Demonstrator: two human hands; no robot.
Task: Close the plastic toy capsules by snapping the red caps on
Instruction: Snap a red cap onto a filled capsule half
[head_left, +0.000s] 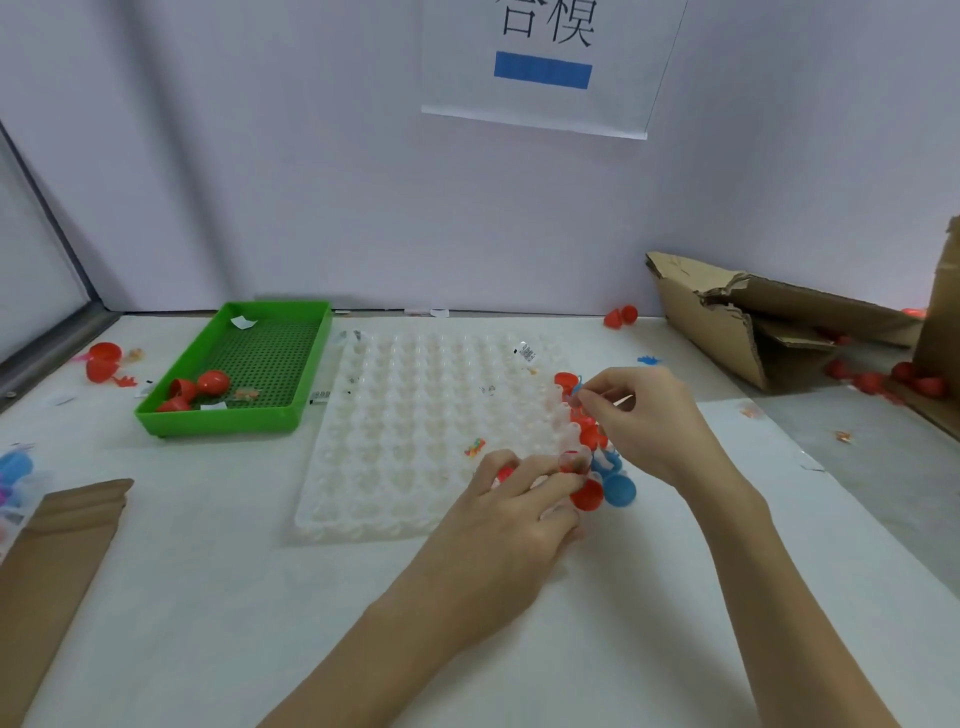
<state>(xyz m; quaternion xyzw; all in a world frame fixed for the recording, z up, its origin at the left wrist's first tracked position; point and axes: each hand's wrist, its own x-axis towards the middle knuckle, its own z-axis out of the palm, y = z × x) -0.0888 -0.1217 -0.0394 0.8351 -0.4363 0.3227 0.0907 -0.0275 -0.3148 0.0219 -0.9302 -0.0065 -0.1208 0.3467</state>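
Head view. A clear, dimpled plastic tray (415, 431) of rounded cells lies at centre frame on a matte white table (208, 597). At its lower right edge the left hand (511, 512) has its fingers curled over a red capsule piece (505, 474), with a transparent capsule half (574, 461) and a glossy red cap (587, 494) at its fingertips; a smooth blue cap (620, 489) sits just beside them. The right hand (644, 421), right of centre, pinches a small blue toy (575, 391) between thumb and forefinger beside another red cap (565, 380). A green perforated bin (311, 364), left of centre, holds red caps (213, 383). Torn corrugated cardboard (727, 332) slumps at the right edge
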